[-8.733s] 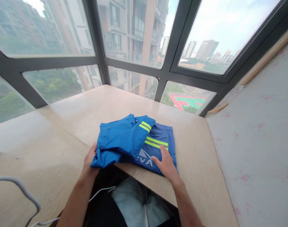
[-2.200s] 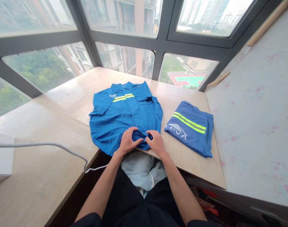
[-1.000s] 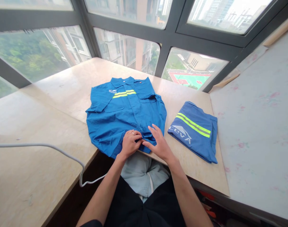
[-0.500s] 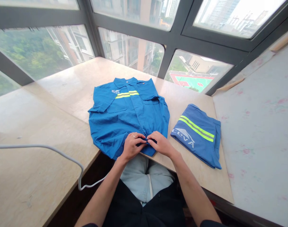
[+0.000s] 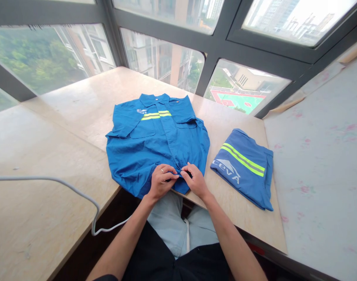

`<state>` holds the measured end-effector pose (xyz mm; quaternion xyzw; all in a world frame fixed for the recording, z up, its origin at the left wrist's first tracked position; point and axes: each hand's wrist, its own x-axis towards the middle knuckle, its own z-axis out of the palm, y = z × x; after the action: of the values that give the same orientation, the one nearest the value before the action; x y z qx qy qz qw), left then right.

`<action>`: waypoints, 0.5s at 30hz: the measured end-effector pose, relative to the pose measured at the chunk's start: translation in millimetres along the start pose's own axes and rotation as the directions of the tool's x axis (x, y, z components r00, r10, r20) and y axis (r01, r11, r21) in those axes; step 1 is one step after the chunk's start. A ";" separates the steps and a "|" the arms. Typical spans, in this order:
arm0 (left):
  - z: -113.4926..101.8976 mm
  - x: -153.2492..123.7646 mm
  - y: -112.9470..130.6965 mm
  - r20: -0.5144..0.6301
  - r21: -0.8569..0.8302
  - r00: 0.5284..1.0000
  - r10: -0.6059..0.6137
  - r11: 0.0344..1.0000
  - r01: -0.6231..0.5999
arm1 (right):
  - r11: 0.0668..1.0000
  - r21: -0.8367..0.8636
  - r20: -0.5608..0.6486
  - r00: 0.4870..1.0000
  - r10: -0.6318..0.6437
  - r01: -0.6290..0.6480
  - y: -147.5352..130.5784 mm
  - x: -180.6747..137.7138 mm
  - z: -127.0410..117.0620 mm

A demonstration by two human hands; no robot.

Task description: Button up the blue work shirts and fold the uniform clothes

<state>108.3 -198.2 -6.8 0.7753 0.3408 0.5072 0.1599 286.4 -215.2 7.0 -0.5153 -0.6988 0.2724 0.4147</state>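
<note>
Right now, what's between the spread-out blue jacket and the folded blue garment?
In the head view, just a strip of the pale countertop lies between the blue jacket and the folded blue garment.

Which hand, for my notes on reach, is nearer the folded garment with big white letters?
Right. The right hand is left of the folded garment, apart from it, at the near edge of the shirt; the left hand is farther left at that same edge.

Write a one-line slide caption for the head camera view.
Left hand and right hand pinch the lower front of a blue jacket, folded clothing beside it on the ledge.
</note>
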 end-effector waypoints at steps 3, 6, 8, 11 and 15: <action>0.3 -1.3 -1.5 0.005 -0.006 1.000 0.002 1.000 -0.002 | 0.999 -0.034 0.007 1.000 -0.018 0.018 0.6 1.2 -1.8; 1.5 -2.7 -3.3 0.015 0.009 1.000 0.000 1.000 0.000 | 0.998 -0.019 0.090 0.995 -0.051 0.053 3.0 4.6 -10.7; 2.4 -3.4 -4.5 0.021 0.025 1.000 0.006 1.000 -0.007 | 0.995 -0.006 0.209 0.973 -0.097 0.100 4.2 8.0 -18.0; 3.6 -4.1 -5.4 0.006 0.028 1.000 0.026 0.999 -0.026 | 0.972 -0.055 0.383 0.904 -0.189 0.227 5.4 12.6 -25.0; 4.4 -4.5 -4.1 -0.012 0.040 1.000 0.018 0.999 -0.018 | 0.961 -0.060 0.370 0.900 -0.231 0.271 10.8 15.1 -25.6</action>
<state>109.6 -198.0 -14.2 0.7782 0.3448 0.5065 0.1378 311.9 -198.6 15.7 -0.3843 -0.8372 0.2675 0.2825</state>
